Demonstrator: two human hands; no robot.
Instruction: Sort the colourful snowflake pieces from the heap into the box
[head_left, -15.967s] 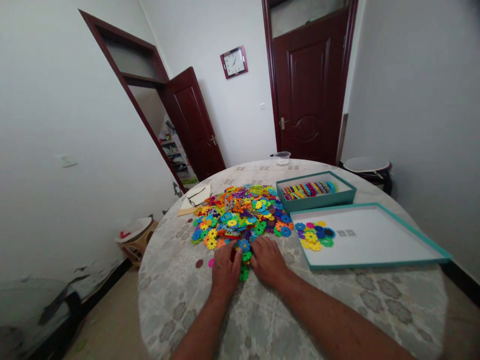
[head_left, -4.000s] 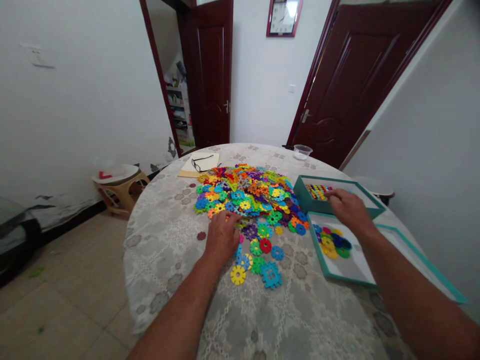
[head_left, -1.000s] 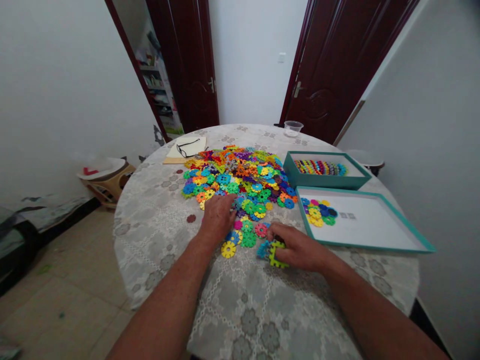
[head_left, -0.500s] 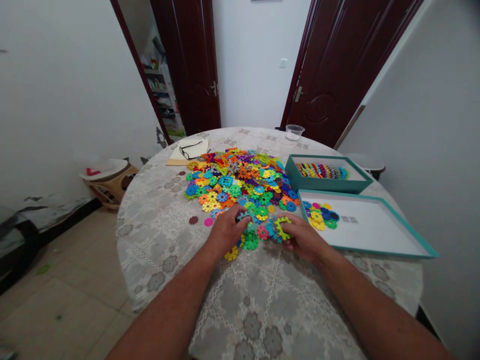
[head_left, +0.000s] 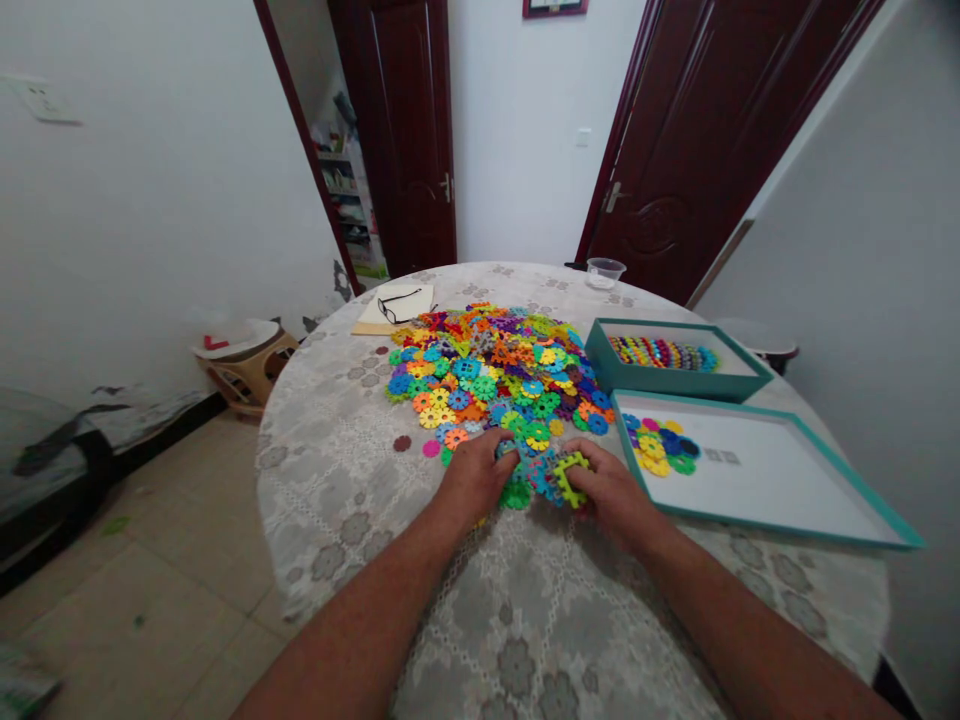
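Right fingers [head_left: 598,460] on lime square [head_left: 568,489] — notched

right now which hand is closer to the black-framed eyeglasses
Left: the left hand is in front and right of the black-framed eyeglasses; the right hand is farther right.

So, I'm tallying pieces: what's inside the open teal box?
The teal box holds a row of multicoloured pieces packed close together. Its near wall hides their lower edges and anything lying behind it.
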